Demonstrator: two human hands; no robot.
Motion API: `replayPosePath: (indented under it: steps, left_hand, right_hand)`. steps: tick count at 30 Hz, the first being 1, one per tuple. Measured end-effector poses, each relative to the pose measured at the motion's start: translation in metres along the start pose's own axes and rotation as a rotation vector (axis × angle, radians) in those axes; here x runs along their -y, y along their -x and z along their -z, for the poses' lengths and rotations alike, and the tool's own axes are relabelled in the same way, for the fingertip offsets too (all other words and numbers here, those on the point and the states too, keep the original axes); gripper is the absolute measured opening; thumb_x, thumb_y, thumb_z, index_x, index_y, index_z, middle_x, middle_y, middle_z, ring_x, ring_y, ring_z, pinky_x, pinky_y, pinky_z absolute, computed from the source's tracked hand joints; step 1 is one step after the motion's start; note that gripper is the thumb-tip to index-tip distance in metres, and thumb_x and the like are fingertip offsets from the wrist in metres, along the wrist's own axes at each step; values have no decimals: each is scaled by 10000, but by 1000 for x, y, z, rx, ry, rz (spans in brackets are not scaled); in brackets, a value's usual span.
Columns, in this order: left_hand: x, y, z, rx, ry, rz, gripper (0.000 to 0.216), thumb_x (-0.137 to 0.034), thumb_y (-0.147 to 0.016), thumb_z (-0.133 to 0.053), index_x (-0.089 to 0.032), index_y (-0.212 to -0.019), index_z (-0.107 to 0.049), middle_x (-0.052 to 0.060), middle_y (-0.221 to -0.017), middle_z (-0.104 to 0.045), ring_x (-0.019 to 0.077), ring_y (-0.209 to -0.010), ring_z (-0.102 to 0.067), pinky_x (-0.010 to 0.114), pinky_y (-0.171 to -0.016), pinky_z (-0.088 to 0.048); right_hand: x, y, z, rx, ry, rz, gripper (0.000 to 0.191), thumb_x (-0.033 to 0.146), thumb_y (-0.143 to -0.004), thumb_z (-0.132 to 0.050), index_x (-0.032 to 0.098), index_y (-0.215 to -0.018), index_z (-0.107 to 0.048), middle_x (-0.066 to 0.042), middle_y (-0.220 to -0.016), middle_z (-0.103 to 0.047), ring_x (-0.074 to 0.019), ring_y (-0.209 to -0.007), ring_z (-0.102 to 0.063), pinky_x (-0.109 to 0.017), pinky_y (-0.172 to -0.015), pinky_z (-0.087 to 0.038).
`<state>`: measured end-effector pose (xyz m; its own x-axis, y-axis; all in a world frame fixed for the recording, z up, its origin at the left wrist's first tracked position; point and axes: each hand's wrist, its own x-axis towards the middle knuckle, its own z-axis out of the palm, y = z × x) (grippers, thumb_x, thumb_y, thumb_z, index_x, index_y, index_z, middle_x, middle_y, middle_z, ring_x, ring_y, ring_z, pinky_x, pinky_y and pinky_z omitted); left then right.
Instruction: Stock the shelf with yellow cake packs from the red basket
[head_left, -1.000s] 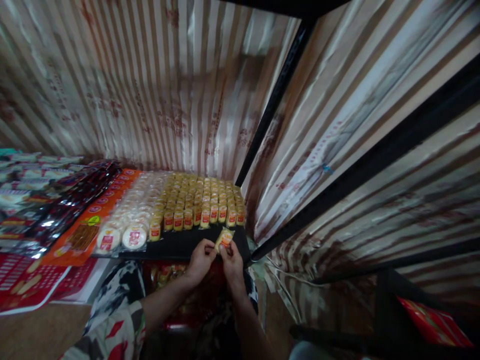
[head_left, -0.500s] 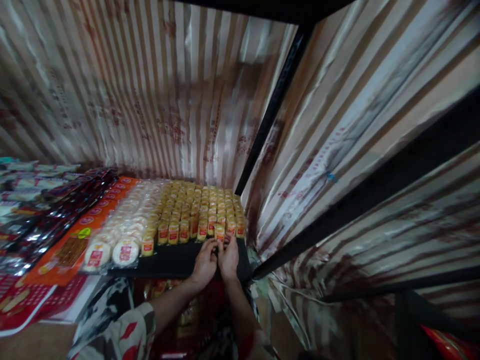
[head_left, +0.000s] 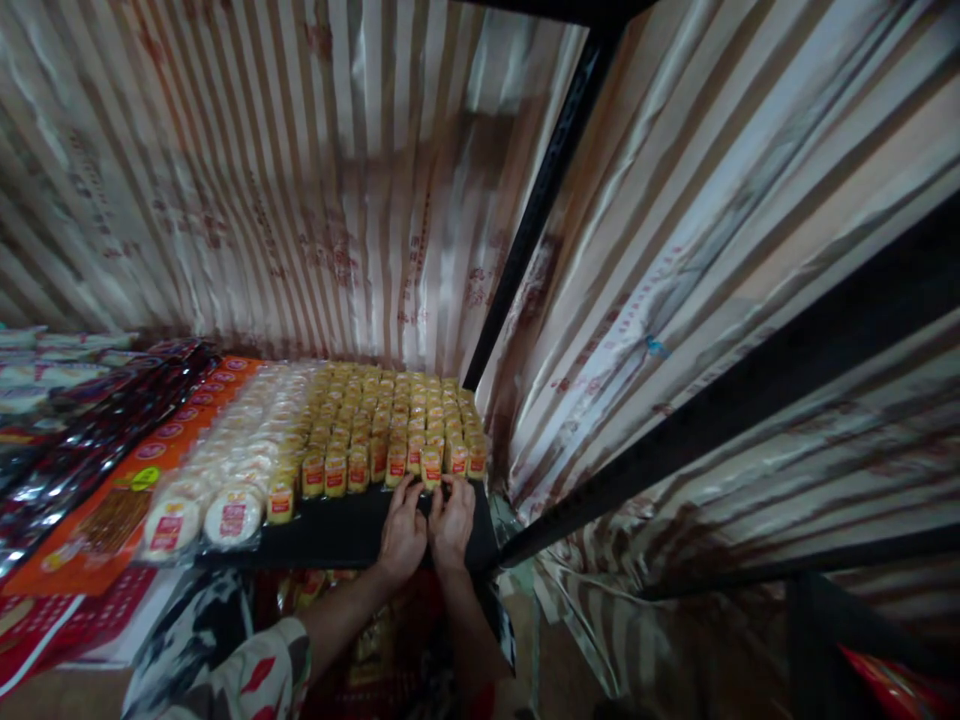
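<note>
Small yellow packaged cakes [head_left: 335, 472] with red labels stand in close rows on a black shelf [head_left: 337, 530]. One wrapped cake [head_left: 431, 467] stands at the front, between the fingertips of my two hands. My left hand [head_left: 402, 532] is on its left side, fingers stretched forward and a little bent, close to the front row. On the other side, my right hand [head_left: 451, 525] has its fingers apart at the base of the front packs. Neither hand is closed around a cake; whether the fingertips touch the packs is unclear.
Left of the cakes lie white round crackers [head_left: 233, 517] in clear wrap, an orange snack bag [head_left: 97, 525] and dark shiny packets [head_left: 90, 455]. A black post [head_left: 525, 230] rises at the shelf's back corner. Striped sheeting [head_left: 360, 200] hangs behind. Red packaging lies below the shelf.
My fingers have parted from around the front cake, which now stands more plainly visible between my hands. The camera view has shifted slightly, moving the shelf goods left.
</note>
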<state>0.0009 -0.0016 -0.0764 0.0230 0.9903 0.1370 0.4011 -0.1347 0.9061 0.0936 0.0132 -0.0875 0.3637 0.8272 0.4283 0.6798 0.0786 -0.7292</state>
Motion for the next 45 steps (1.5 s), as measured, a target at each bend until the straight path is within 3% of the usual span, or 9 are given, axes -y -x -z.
replayPosePath:
  steps: [5, 14, 25, 34, 39, 45]
  left_hand:
    - [-3, -5, 2, 62, -66, -106, 568, -31, -706, -364, -118, -1255, -481, 109, -1373, -403, 191, -1290, -333, 356, -1094, -260]
    - [-1, -12, -5, 43, -238, -180, 525, -88, -769, -384, -134, -1289, -442, 120, -1364, -395, 218, -1274, -333, 383, -1073, -288]
    - [3, -15, -5, 114, -351, -214, 517, -96, -811, -328, -143, -1323, -383, 117, -1367, -370, 198, -1292, -296, 402, -1075, -288]
    - [-6, -11, 0, 108, -363, -214, 482, -92, -819, -336, -149, -1287, -437, 103, -1273, -443, 190, -1204, -380, 363, -1034, -350]
    - [-3, -13, 1, 144, -387, -268, 478, -77, -812, -344, -121, -1276, -451, 102, -1274, -470, 193, -1184, -401, 360, -1042, -341]
    - [-8, -11, 5, 97, -343, -322, 455, -45, -787, -349, -154, -1195, -520, 63, -1268, -490, 173, -1166, -400, 331, -1026, -356]
  right_hand:
    - [2, 1, 3, 43, -39, -35, 263, 229, -833, -351, 173, -1020, -527, -101, -952, -513, -204, -838, -504, -362, -806, -432]
    - [0, -1, 0, -93, -22, -47, 393, 236, -834, -357, 146, -1190, -497, -156, -1180, -418, -258, -1130, -399, -421, -965, -346]
    - [-2, -3, -2, -79, 47, 19, 427, 131, -795, -334, 152, -1145, -577, -128, -1105, -508, -220, -1080, -446, -375, -927, -386]
    - [-2, -2, -2, -71, 55, 19, 443, 116, -789, -324, 148, -1165, -555, -129, -1122, -498, -218, -1102, -442, -382, -948, -375]
    - [-4, -3, -4, -71, 69, -12, 416, 136, -786, -325, 126, -1119, -573, -141, -1109, -490, -217, -1084, -452, -367, -939, -387]
    - [1, -3, 0, -116, 16, -8, 352, 183, -788, -348, 116, -1042, -582, -143, -1039, -503, -214, -1000, -488, -373, -892, -417]
